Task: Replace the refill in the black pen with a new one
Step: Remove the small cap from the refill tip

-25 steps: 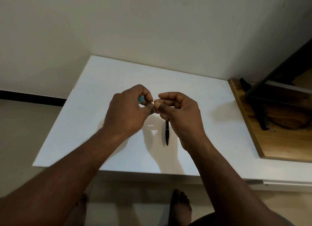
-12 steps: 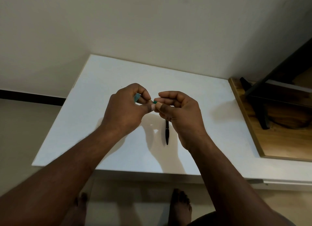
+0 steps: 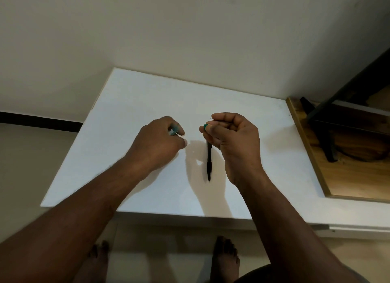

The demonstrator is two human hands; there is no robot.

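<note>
Against beige wall [image 3: 190, 29], white table [image 3: 130, 105]

table [image 3: 130, 105] far half: open | black pen [image 3: 209, 164] between hands | wooden shelf [image 3: 346, 177] blocks right

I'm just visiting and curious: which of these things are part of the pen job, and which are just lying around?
Part of the job:
black pen, lying on the white table
small teal piece in the left hand
small teal piece in the right hand; what these pieces are is unclear

Just lying about:
wooden board to the right
dark frame standing on it
</note>
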